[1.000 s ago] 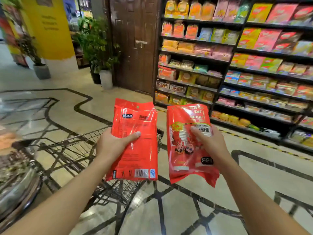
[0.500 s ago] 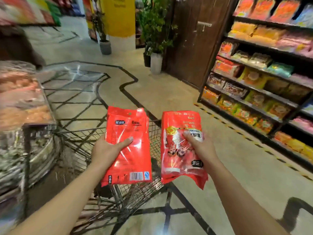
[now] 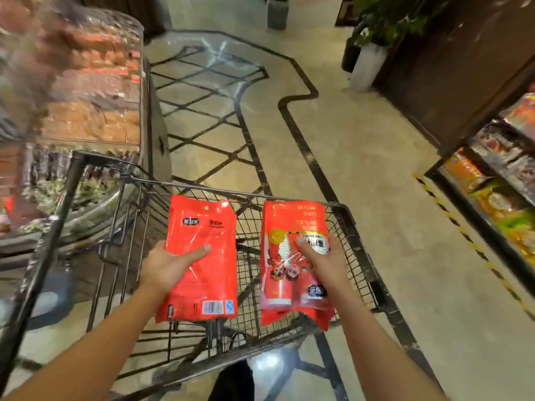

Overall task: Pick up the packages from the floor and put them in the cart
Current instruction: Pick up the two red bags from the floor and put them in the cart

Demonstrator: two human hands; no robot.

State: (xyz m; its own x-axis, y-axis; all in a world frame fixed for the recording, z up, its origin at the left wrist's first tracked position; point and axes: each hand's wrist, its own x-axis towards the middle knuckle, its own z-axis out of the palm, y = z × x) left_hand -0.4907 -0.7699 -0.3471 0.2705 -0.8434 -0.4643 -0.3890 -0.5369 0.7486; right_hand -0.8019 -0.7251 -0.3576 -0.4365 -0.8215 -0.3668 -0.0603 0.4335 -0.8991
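Both packages now sit lower, above the cart (image 3: 350,227) basket. Left hand (image 3: 165,267) grips the plain red package (image 3: 202,273); right hand (image 3: 324,261) grips the cartoon-printed package (image 3: 286,256), neither released.

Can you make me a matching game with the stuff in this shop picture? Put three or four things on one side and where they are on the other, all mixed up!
Things:
1. red package with a barcode
2. red package with cartoon figures
3. shopping cart
4. white plant pot

Places:
A. on the floor by the dark wooden wall, far right
B. held in the right hand
C. under both packages, open wire basket
D. held in the left hand

Pairs: 1-D, 2-B, 3-C, 4-A
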